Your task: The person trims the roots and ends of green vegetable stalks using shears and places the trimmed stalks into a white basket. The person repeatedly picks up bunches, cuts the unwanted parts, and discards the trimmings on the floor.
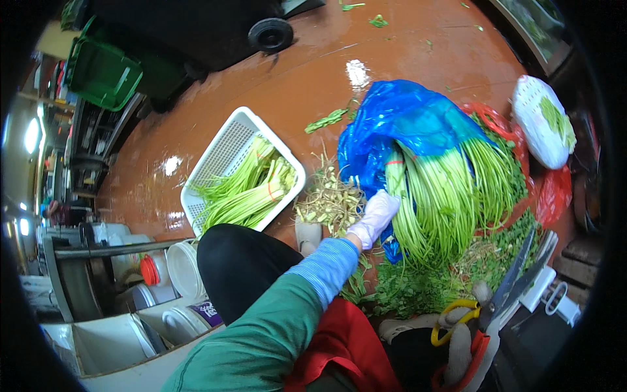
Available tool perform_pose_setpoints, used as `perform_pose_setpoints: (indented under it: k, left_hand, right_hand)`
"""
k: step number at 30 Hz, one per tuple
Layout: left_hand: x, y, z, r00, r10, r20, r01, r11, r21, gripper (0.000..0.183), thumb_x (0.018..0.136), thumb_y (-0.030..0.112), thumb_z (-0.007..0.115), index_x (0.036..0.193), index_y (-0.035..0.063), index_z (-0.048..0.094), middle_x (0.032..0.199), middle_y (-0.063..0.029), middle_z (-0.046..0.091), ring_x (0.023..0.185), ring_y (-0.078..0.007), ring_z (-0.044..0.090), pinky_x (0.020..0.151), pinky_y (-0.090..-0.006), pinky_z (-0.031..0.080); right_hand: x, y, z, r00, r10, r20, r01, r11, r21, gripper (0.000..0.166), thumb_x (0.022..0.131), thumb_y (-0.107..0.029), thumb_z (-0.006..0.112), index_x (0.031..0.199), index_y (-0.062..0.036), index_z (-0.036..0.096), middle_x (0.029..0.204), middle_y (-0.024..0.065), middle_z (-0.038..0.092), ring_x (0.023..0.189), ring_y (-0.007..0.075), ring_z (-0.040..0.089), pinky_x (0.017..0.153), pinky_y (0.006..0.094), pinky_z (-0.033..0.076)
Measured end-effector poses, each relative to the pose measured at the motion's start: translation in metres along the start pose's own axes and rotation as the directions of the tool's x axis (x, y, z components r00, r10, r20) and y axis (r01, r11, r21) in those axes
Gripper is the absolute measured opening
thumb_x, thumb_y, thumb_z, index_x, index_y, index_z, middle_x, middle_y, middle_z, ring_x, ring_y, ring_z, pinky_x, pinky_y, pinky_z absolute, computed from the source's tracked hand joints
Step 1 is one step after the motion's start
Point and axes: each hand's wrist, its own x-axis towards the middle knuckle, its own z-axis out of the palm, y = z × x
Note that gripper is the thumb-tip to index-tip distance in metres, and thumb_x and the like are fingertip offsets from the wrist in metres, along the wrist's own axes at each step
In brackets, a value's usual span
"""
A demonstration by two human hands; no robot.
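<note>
My left hand [376, 215], in a thin pale glove, is closed at the left edge of a red-banded bunch of celery stalks [396, 179]; its fingertips are partly hidden. More long green stalks [441, 206] fan out beside it, their upper ends inside a blue plastic bag [406, 110]. At lower right, my right hand [459, 343] in a grey knit glove grips large scissors [497, 306] with yellow and red handles, blades parted. Cut root ends [333, 198] lie heaped left of the bag. A white perforated basket [240, 122] holds banded celery bunches [269, 183].
Leafy trimmings [416, 284] cover the floor before my feet. A red plastic bag [553, 196] and a white basket-like container [541, 122] are at right. Lidded tubs [183, 269] stand left of my knee. A dark wheeled bin [196, 34] stands on the wet brown floor [313, 63].
</note>
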Motion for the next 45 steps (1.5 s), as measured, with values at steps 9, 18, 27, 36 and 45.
perform_pose_setpoints:
  k: [9, 18, 27, 36, 45]
  left_hand:
    - [0.02, 0.001, 0.032, 0.993, -0.111, -0.033, 0.092, 0.931, -0.354, 0.052, 0.073, 0.036, 0.071, 0.104, -0.0034, 0.055, 0.097, -0.0205, 0.064, 0.088, -0.0315, 0.063, 0.075, -0.0382, 0.049]
    - [-0.046, -0.043, -0.026, 0.958, -0.065, 0.278, 0.267, 0.552, -0.79, 0.039, 0.072, 0.019, 0.07, 0.106, 0.0008, 0.061, 0.089, -0.0088, 0.066, 0.077, -0.0197, 0.064, 0.072, -0.0308, 0.051]
    - [-0.14, -0.051, -0.082, 0.898, 0.28, 0.34, 0.169, 0.494, -0.853, 0.043, 0.072, 0.005, 0.067, 0.114, -0.001, 0.056, 0.097, -0.0087, 0.065, 0.085, -0.0168, 0.063, 0.077, -0.0291, 0.05]
    - [-0.182, 0.007, -0.168, 0.67, 0.681, 0.296, 0.034, 0.37, -0.928, 0.063, 0.076, 0.022, 0.069, 0.127, -0.0032, 0.042, 0.109, -0.0192, 0.061, 0.098, -0.0259, 0.061, 0.085, -0.0369, 0.051]
    - [-0.191, 0.024, -0.215, 0.731, 0.68, 0.057, -0.396, 0.491, -0.776, 0.061, 0.068, 0.01, 0.078, 0.121, 0.0014, 0.05, 0.11, -0.0066, 0.061, 0.099, -0.0152, 0.057, 0.09, -0.0307, 0.045]
  right_hand:
    - [0.001, 0.003, 0.009, 0.999, 0.029, -0.036, -0.032, 0.997, -0.075, 0.05, 0.081, 0.0, 0.048, 0.13, 0.0034, 0.04, 0.087, 0.0083, 0.054, 0.075, 0.0161, 0.053, 0.071, 0.0299, 0.046]
    - [0.001, 0.01, 0.005, 0.999, -0.032, -0.009, 0.031, 0.994, -0.104, 0.051, 0.08, 0.001, 0.046, 0.131, 0.001, 0.041, 0.085, 0.0072, 0.051, 0.072, 0.0144, 0.051, 0.067, 0.0281, 0.045]
    - [-0.007, 0.011, 0.001, 0.966, -0.245, 0.082, 0.239, 0.73, -0.641, 0.042, 0.082, -0.011, 0.056, 0.124, -0.0087, 0.049, 0.073, 0.0103, 0.059, 0.064, 0.0188, 0.061, 0.062, 0.0289, 0.048]
    - [-0.012, 0.025, -0.001, 0.922, -0.379, 0.081, 0.35, 0.724, -0.595, 0.045, 0.083, -0.025, 0.058, 0.123, -0.0077, 0.048, 0.074, 0.0138, 0.061, 0.068, 0.0328, 0.062, 0.063, 0.0398, 0.049]
    - [-0.036, 0.013, 0.016, 0.909, -0.403, 0.11, 0.388, 0.719, -0.576, 0.051, 0.08, -0.034, 0.062, 0.124, -0.0102, 0.05, 0.087, 0.0201, 0.063, 0.084, 0.0387, 0.062, 0.074, 0.0416, 0.05]
